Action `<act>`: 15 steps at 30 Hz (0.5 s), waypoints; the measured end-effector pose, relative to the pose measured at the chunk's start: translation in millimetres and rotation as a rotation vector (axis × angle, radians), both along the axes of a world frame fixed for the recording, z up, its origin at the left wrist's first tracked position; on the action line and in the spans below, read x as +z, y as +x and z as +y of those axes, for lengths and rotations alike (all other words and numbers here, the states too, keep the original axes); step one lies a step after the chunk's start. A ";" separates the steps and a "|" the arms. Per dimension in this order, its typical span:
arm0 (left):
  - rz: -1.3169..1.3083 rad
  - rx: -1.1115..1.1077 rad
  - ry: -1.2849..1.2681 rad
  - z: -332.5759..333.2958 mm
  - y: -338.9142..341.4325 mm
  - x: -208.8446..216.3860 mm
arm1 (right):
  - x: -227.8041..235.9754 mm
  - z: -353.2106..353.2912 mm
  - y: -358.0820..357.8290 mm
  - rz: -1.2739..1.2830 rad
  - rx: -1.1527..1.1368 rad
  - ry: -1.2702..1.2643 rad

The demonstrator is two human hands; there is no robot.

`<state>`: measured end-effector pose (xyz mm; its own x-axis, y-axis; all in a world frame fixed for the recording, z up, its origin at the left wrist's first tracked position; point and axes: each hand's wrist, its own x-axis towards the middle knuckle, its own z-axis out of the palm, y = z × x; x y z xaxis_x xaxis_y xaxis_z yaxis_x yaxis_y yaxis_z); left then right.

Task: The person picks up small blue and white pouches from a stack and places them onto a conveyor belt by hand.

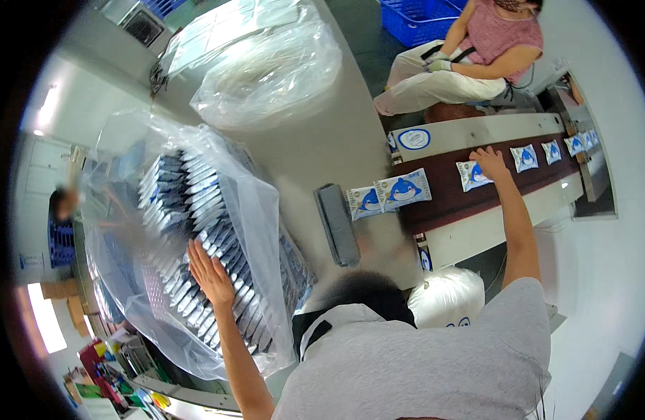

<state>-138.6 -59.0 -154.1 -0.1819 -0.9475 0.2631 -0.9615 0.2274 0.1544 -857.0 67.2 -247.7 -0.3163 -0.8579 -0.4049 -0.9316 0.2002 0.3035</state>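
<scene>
My left hand (212, 274) lies flat, fingers stretched out, on rows of upright silver-blue packets (242, 297). The packets stand packed in a container lined with a clear plastic bag (256, 203). On the right, my right hand (492, 164) is over the edge of a small white and blue pillow packet (471, 179) on the dark red conveyor belt (445, 206). Its fingers look apart, and I cannot tell whether they press on the packet. Two similar packets, a front one (405, 189) overlapping a rear one (363, 203), lie at the belt's near end.
More packets (525, 158) sit spaced along the belt. A grey block (336, 225) rests on the table (301, 157), with clear plastic bags (266, 77) at its far end. Beyond the belt sits a person (469, 63) by a blue crate (413, 24). A white sack (448, 297) is below.
</scene>
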 end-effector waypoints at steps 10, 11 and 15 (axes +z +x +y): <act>0.019 -0.008 -0.034 3.2 3.7 1.1 | -18.3 -142.9 185.8 -1.261 0.606 0.198; 0.013 -0.012 -0.031 2.3 2.7 0.3 | -36.7 -150.9 210.6 -1.023 0.448 0.348; 0.008 0.000 -0.008 -0.7 -1.0 1.8 | -68.1 -141.4 238.1 -0.955 0.194 0.459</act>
